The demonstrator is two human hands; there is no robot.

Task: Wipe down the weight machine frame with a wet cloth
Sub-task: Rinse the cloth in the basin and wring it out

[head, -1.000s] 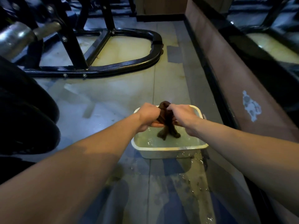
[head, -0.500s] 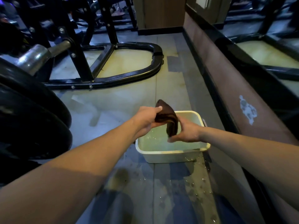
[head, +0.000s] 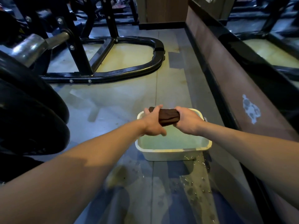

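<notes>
Both hands, left hand [head: 153,122] and right hand [head: 187,121], curl tight around the dark brown rolled wet cloth [head: 169,117], held above the pale plastic water basin [head: 174,153] so drips fall inside; black steel machine frame [head: 129,73] waits at eleven o'clock

Open grey floor [head: 123,101] is left between the white plastic basin [head: 171,153] and the black tubular machine frame [head: 129,73]; black weight plates [head: 32,110] block the left, a brown wall [head: 226,75] the right.

dark brown cloth [head: 169,116], bunched, horizontal
</notes>
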